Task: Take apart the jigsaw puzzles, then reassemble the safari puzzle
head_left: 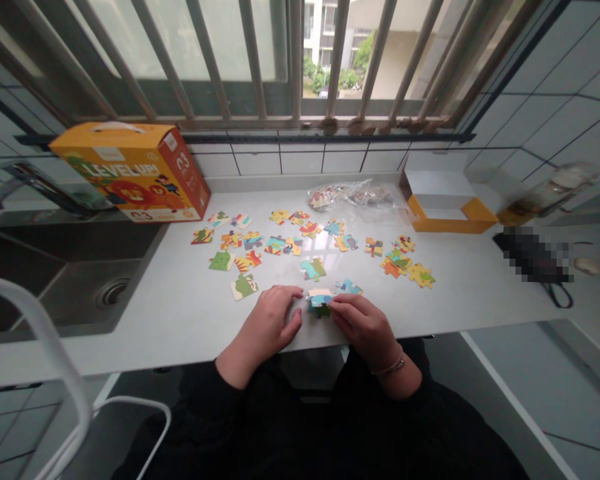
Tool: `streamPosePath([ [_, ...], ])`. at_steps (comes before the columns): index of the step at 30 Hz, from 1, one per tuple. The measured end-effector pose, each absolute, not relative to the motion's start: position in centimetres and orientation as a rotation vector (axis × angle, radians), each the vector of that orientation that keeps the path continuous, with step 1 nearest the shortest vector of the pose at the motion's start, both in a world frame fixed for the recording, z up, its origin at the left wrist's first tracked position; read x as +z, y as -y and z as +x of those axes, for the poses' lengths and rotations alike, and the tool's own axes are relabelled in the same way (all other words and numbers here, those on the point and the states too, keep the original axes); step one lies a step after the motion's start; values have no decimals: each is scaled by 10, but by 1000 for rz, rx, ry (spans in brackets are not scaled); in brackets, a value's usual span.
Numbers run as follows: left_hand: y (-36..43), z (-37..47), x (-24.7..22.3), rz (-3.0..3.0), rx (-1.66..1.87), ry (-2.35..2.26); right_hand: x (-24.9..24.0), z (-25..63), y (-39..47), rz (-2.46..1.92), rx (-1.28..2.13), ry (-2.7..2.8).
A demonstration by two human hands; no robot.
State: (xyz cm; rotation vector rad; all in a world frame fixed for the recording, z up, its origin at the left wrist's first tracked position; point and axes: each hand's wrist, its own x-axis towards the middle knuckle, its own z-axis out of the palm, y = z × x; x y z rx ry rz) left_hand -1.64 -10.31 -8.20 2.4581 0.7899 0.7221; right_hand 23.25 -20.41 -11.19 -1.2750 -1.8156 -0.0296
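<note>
Here on the left, the left hand (273,319) has thumb and fingers well parted, its grip empty, just beside the blue puzzle piece (320,299)! That piece sits to its right, between both hands, near the front edge of the bench (180,303), long axis hard to tell. And the right hand (367,325), nearer, pinches its right edge, fingertips closed!

The puzzle pieces (313,269) are multicoloured, the countertop (175,307) white.
</note>
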Motion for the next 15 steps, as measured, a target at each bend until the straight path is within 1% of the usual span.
streamPosePath([
  [2, 105, -18, -81, 2444, 759, -789, -113, 232, 205, -1251, -12, 1901],
  [7, 106, -15, -84, 2542, 574, -778, -111, 228, 204, -1234, 82, 2055],
  [12, 101, -13, -84, 2527, 609, -881, -102, 227, 199, -1318, 0, 2032],
  [15, 97, -17, -79, 2511, 575, -930, -99, 227, 197, -1395, 19, 2046],
])
